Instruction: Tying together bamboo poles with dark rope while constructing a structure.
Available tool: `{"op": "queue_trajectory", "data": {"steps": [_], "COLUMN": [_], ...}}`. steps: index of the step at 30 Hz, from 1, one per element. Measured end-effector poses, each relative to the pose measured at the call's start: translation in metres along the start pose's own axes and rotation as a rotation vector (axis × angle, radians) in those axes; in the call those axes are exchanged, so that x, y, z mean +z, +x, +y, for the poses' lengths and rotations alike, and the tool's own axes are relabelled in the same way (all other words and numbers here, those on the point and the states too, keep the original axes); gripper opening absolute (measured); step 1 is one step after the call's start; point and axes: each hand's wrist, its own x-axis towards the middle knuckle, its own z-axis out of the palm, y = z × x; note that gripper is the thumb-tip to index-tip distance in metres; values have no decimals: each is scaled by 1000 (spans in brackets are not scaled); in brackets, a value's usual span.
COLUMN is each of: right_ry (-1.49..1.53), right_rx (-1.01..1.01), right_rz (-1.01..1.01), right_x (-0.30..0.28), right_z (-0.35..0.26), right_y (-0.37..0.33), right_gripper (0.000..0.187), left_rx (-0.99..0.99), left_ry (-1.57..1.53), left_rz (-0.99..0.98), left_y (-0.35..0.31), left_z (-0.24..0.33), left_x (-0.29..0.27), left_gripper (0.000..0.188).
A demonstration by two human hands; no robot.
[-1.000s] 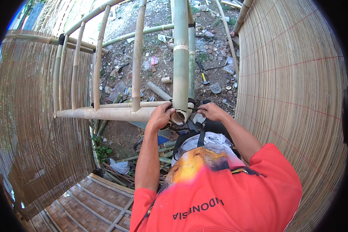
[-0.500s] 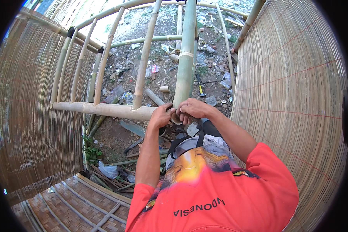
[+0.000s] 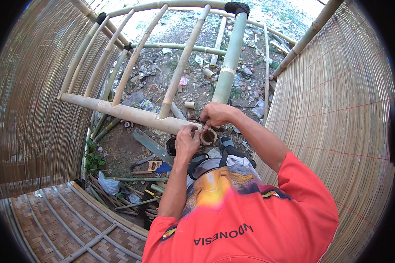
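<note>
A pale horizontal bamboo rail [image 3: 131, 115] meets a thick green bamboo pole [image 3: 231, 65] right in front of my body. My left hand [image 3: 187, 141] rests at the rail's end, its fingers bent and pinched together. Against the lower end of the green pole, my right hand [image 3: 218, 115] has its fingers curled in, with the fingertips meeting those of the left. Whatever lies between the fingertips is too small to make out. Just below them shows the hollow cut end of a bamboo tube [image 3: 208, 137].
Bamboo slats [image 3: 181, 68] rise from the rail to a curved far pole. Black binding [image 3: 237, 8] wraps the far corner. Slatted screens [image 3: 329, 109] stand on both sides. Below lie a handsaw [image 3: 159, 166], offcuts and litter. A woven bamboo panel [image 3: 70, 228] is at lower left.
The frame sits lower and further right in view. My hands have shifted at the joint, leaving the hollow tube end more exposed. A handsaw now shows; the hammer on the ground no longer does.
</note>
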Motion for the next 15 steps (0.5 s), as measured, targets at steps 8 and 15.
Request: {"op": "queue_trajectory", "data": {"steps": [8,15], "right_ry": [164,136], "right_rx": [205,244], "right_rz": [-2,461], "right_x": [41,162], "right_z": [30,121], "right_y": [-90,-80], "right_gripper": [23,20], "left_rx": [-193,-111], "left_ry": [8,-397], "left_rz": [-375,-323], "left_y": [-76,-61], "left_z": [35,68], "left_x": [-6,39], "left_gripper": [26,21]}}
